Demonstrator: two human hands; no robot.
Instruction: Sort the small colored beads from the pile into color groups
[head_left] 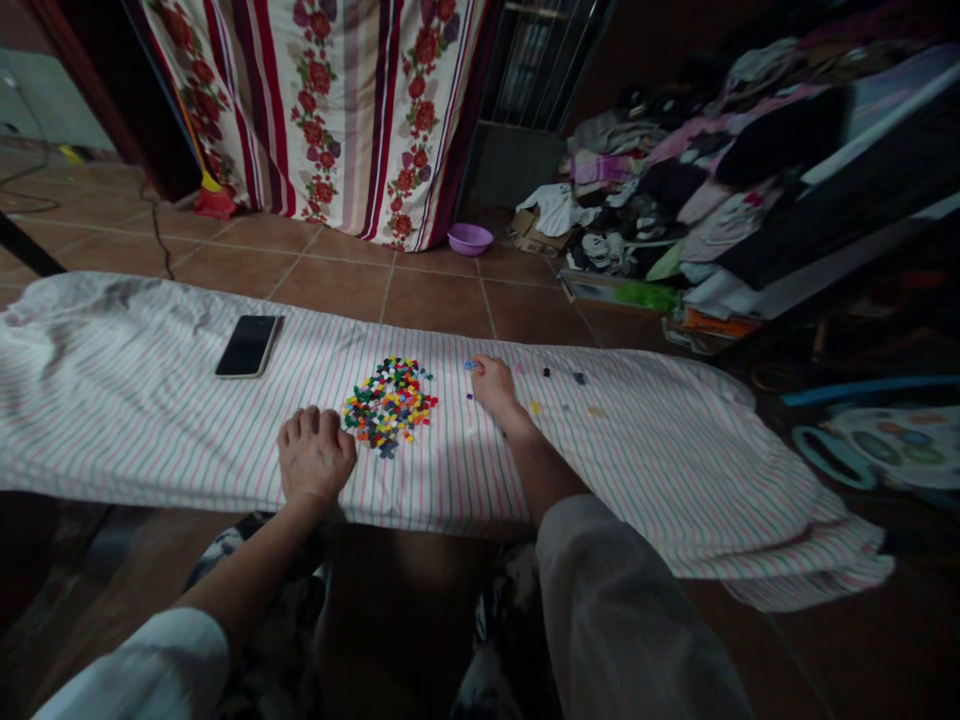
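Observation:
A heap of small multicoloured plastic pieces [390,405] lies on a striped cloth [420,490]; their exact kind is too small to tell. Palm down at the heap's left edge rests my left hand [315,455], fingers slightly bent on the cloth and holding nothing visible. To the right of the heap, my right hand [495,385] has its fingertips pinched together at a few small blue pieces [470,366]. A single dark piece [469,397] sits just below those. Beyond my right hand are little separate groups: pink [519,368], black [547,372], dark grey-blue [579,378], yellow [535,407] and beige [596,411].
A dark-screened phone [247,346] lies on the cloth at the left. Past the far edge, a purple basin [470,239] stands on the tiled floor before a floral curtain [352,110]. Clothes [675,170] are piled at the right.

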